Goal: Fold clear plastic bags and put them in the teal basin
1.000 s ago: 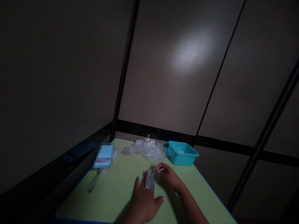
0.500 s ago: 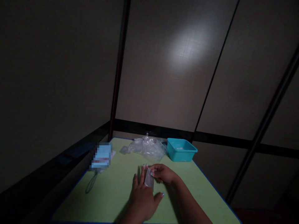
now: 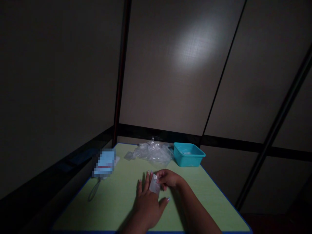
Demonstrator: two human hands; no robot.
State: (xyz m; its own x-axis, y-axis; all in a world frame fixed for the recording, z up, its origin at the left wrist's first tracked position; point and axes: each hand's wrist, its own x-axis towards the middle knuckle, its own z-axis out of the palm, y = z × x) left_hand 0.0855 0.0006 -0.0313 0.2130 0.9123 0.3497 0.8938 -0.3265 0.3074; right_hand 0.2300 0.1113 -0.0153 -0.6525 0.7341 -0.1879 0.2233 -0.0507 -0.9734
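Observation:
A small, clear folded plastic bag [image 3: 154, 184] lies at the middle of the green table [image 3: 126, 204], partly over the fingers of my left hand [image 3: 148, 204]. That hand rests palm down, its fingers stretched out and its thumb apart. My right hand [image 3: 169, 178] comes in from the right and pinches the upper right edge of the small bag between thumb and fingers. Part of the bag is hidden under the right fingertips. Beyond both hands sits a crumpled heap of clear plastic bags [image 3: 158, 154].
A turquoise plastic basket [image 3: 188, 159] with something pale inside stands at the far right edge. On the left edge lies a blurred-out blue item [image 3: 105, 162] with a looped cord [image 3: 94, 191]. Dark-trimmed panel walls [image 3: 161, 81] enclose the table's far and left sides.
The small bag's upper end is lifted and tilted slightly left by my right hand. My left hand keeps nearly the same spread pose. The whole view has shifted a little.

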